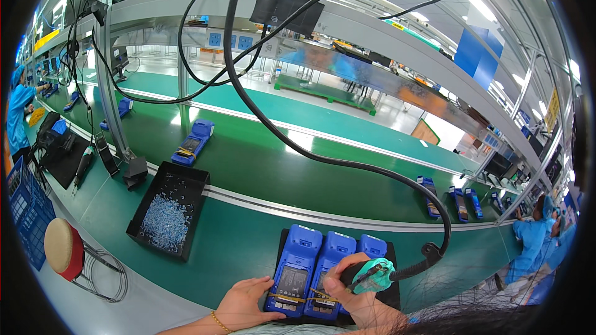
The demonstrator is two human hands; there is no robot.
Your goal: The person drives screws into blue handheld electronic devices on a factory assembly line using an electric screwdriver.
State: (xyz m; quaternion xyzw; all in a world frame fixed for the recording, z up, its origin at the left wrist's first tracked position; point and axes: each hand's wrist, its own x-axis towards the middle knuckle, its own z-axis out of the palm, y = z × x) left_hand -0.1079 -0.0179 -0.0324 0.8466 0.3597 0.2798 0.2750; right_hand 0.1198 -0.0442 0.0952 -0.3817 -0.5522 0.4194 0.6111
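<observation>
Three blue handheld payment terminals lie side by side, backs up, on a black mat (393,260). My left hand (241,303) is open, its fingertips and thumb against the left edge of the leftmost terminal (293,273). A dark battery and a tan rubber band show on its back. My right hand (360,301) is closed around an electric screwdriver (371,275), black with teal wrapping and a thick black cable. The hand and tool partly cover the middle terminal (338,246) and the right terminal (372,246). The screwdriver's tip is hidden.
A black tray (194,180) of small screws stands left of the mat. The thick cable (347,162) arches across the bench. More blue terminals (194,142) lie on the green conveyor (292,180). A stool (63,248) stands at left; people in blue work at both sides.
</observation>
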